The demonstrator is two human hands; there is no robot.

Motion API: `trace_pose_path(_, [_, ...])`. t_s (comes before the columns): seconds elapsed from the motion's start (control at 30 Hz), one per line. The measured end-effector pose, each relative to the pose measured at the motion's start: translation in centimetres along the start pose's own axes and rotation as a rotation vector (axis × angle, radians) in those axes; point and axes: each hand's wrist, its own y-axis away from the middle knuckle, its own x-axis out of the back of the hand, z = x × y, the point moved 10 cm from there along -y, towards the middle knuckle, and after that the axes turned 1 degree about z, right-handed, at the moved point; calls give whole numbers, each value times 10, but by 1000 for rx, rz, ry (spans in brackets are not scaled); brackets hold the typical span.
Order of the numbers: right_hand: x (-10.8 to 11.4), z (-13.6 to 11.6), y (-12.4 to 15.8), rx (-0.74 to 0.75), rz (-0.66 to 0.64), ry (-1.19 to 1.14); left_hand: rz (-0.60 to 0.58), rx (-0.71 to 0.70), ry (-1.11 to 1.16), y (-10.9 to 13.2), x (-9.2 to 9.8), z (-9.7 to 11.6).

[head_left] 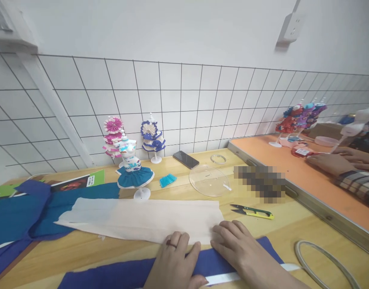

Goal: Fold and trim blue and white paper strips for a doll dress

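Blue cloth (112,277) is lying along the near edge of the bench (292,228), with the left hand (174,263) and right hand (243,255) pressing flat on it, fingers (228,232) outstretched, gripping nothing. Their fingertips are touching the pale fabric (142,218) just beyond.

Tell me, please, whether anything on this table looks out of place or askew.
Nothing stands out: the left hand and right hand rest where the white cloth meets the blue cloth; the scissors lie flat.

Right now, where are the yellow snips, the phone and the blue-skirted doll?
yellow snips (253,212): head view, middle of the handle.
phone (186,159): head view, middle of its screen.
doll (134,177): head view, on its blue skirt.
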Motion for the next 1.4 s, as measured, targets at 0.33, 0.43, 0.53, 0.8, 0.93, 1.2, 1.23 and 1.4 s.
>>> trace_pose_path(0.33, [8,19,20,-44,-27,57,44,-37,-16,0,-3,1])
trace_pose_path(0.43, [6,25,25,-98,-37,15,43,-34,-17,0,-3,1])
trace_pose_path(0.53, [7,25,24,-124,-81,-19,36,-19,-11,0,-1,1])
trace_pose_path(0.8, [25,22,11,-144,22,22,22,3,17,-1,2,0])
trace_pose_path(0.93, [16,9,-3,-61,16,48,38,6,19,1,4,0])
trace_pose_path(1.2, [-4,-13,-12,179,-39,344,58,13,-14,1,6,3])
trace_pose_path(1.23, [-7,-16,-11,210,-50,376,63,13,-10,1,7,3])
trace_pose_path(1.4, [-5,-20,-12,256,-52,449,69,20,9,2,10,1])
